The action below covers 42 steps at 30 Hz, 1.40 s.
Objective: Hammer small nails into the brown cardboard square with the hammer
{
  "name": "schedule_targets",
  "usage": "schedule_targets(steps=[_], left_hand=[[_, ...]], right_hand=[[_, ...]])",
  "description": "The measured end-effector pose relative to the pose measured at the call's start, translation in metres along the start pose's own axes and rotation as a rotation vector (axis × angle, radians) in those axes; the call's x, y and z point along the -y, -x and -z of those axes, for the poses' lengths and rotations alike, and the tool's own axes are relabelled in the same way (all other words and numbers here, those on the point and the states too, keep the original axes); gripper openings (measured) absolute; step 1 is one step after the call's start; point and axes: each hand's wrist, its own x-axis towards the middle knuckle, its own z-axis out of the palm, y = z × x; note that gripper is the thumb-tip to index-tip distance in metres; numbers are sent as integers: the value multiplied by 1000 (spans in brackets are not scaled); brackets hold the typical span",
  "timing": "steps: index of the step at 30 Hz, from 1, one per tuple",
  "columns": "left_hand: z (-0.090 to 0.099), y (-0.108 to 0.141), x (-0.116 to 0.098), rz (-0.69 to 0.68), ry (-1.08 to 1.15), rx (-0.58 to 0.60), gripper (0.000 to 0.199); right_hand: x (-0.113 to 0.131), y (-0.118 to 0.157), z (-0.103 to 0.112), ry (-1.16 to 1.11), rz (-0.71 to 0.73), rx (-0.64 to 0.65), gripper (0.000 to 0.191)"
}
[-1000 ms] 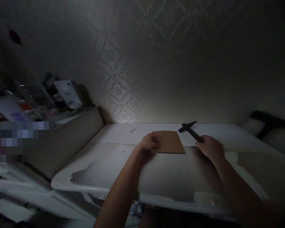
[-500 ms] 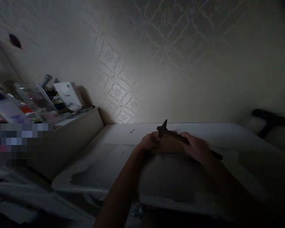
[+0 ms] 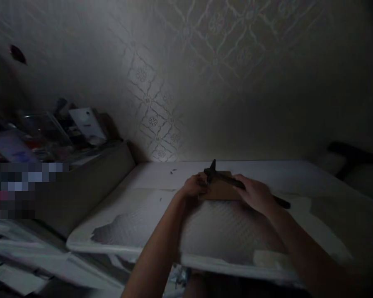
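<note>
A dark claw hammer (image 3: pixel 226 179) is in my right hand (image 3: pixel 257 193), whose fingers wrap round the handle. Its head lies over the left part of a brown wooden board (image 3: pixel 222 191) on the table, and the handle's end sticks out to the right behind my wrist. At the board's left end is my left hand (image 3: pixel 193 186), fingers curled close beside the hammer head. Whatever those fingers pinch is too small and dark to make out. The light is dim.
The white table (image 3: pixel 152 176) bears a grey patterned mat (image 3: pixel 127 229) and small dark bits (image 3: pixel 173 170). On the left, a cabinet (image 3: pixel 96 186) holds a white box (image 3: pixel 87 123) and clutter. A dark, blurred object (image 3: pixel 354 155) stands at the right. A patterned wall rises behind.
The hammer head has come down slightly toward the board, my right hand moving little with it. My left hand stays at the board's left end. The wall looks darker and the table lighter.
</note>
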Motion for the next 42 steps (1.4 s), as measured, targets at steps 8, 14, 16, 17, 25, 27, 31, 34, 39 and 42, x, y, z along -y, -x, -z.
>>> schedule_targets(steps=[8,14,16,17,25,27,31,34,39,42], left_hand=[[-1,1,-1,-47,-127,-19,28],[-1,2,-3,-36,-127,6,28],[0,2,-3,-46,-127,7,28],[0,2,-3,-52,-125,10,28],[-1,1,-2,-70,-93,9,28],[-1,1,-2,-67,-81,16,28],[-1,1,-2,-81,-128,12,23],[1,1,-2,-102,-167,6,23],[1,-1,0,-100,-170,18,25],[0,-3,3,-75,-132,16,28]], right_hand=[[0,0,-2,1,-5,-7,29],[-2,0,-2,6,-10,-11,29],[-2,0,-1,17,-12,-9,28],[-2,0,-1,18,-16,-11,28],[-3,0,0,30,-18,1,28],[-2,0,1,22,-15,-4,28],[-2,0,2,27,-3,-7,27],[-2,0,2,54,-4,1,26],[-2,1,0,66,-13,-28,27],[-2,1,-2,62,22,-44,27]])
